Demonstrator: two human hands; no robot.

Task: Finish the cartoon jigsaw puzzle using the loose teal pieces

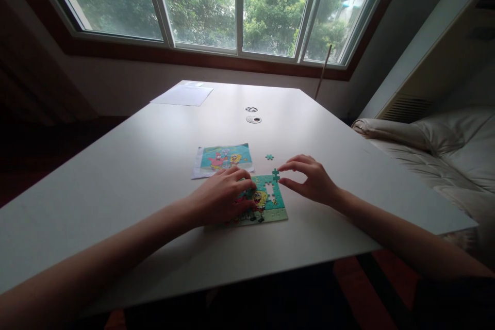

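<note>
A jigsaw puzzle (pixel 277 213) with a yellow cartoon figure lies near the front of the table, with a white gap in its upper right part. My left hand (pixel 222 195) rests over the puzzle's left side and hides much of it; its fingers are bent but apart, holding nothing. At the puzzle's upper right edge, my right hand (pixel 309 181) has a teal puzzle piece (pixel 275 175) between the tips of thumb and forefinger. Another teal piece (pixel 269 157) lies loose just beyond. Behind my left hand is a printed picture sheet (pixel 207 160), partly covered by it.
The white table (pixel 116 206) reaches toward the window. Two round, flat items (pixel 253 119) sit farther back on it, and white paper (pixel 181 95) lies at the far left corner. A cushioned pale seat (pixel 433 139) stands along the right side.
</note>
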